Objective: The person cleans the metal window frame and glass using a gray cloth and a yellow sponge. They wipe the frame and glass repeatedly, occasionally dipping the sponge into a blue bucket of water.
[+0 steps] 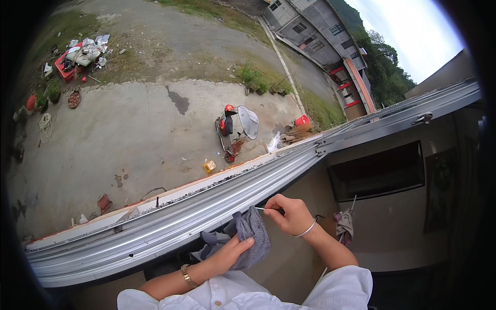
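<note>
A grey cloth (254,236) hangs bunched in my left hand (232,250), in front of my chest and just inside the window sill. My right hand (288,213) pinches a thin metal tool (261,209) whose shaft points left; its tip meets the upper edge of the cloth. What kind of tool it is I cannot tell, since my fingers cover its dark handle. The aluminium window track (186,217) runs diagonally just beyond both hands, with small dark bits of dirt on it.
A sliding window frame with a latch (422,118) stands at the right. A folded umbrella (345,224) is indoors beside my right forearm. Far below outside are a scooter (226,126), a yellow box (209,166) and a heaped red container (66,64).
</note>
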A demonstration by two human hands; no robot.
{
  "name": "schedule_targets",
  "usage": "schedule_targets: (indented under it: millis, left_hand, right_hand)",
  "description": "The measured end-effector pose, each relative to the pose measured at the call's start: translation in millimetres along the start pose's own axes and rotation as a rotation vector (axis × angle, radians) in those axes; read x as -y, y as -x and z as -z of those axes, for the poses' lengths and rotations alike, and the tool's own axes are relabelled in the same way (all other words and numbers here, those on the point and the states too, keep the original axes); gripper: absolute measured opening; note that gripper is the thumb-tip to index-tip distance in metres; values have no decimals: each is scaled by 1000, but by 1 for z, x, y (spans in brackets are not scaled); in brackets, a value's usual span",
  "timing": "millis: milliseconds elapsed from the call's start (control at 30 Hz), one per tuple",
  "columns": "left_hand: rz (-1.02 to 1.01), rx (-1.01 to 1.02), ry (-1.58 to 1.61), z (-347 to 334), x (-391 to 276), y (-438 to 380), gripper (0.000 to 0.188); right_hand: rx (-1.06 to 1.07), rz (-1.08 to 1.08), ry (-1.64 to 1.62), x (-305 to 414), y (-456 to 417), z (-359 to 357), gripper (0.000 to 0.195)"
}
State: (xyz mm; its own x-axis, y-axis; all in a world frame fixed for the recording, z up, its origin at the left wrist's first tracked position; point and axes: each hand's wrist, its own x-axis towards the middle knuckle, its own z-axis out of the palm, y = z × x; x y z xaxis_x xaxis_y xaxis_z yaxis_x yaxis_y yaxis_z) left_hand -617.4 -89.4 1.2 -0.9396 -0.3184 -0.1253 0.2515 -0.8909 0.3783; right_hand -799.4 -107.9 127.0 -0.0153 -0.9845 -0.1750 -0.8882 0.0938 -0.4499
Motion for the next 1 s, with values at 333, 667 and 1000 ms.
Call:
schedule_targets:
  millis: [333,667,1000]
  left_hand:
    - [69,175,341,-58,11,-231,42]
    - [14,234,468,-63,14,-312,43]
    - [14,171,602,-63,11,-285,40]
  right_hand:
    - [-319,-50,558,-139,-27,102,10]
    - [248,162,1025,-176,-99,151,10]
    - [755,327,1006,-179,-166,177,6]
